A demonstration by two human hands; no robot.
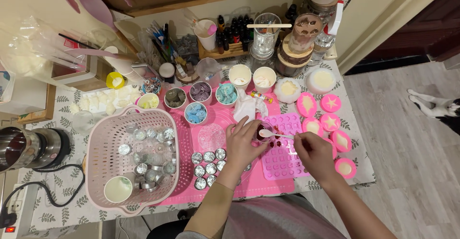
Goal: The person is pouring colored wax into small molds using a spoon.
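Left of the fingers stands a pink basket (103, 145), the left hand (244, 140) curls closed round a small cup (264, 131) of red liquid, and the right hand (314, 152) pinches a white spoon (273, 134) over the pink mould (285, 157).

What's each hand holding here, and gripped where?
Left hand holds a small cup of dark red liquid by its side. Right hand pinches a white spoon at the handle's end.

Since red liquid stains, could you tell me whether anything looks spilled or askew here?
Some pink silicone mould cavities near the small clear cup hold red liquid; no spill shows. The crumpled white cloth lies loose on the pink mat.
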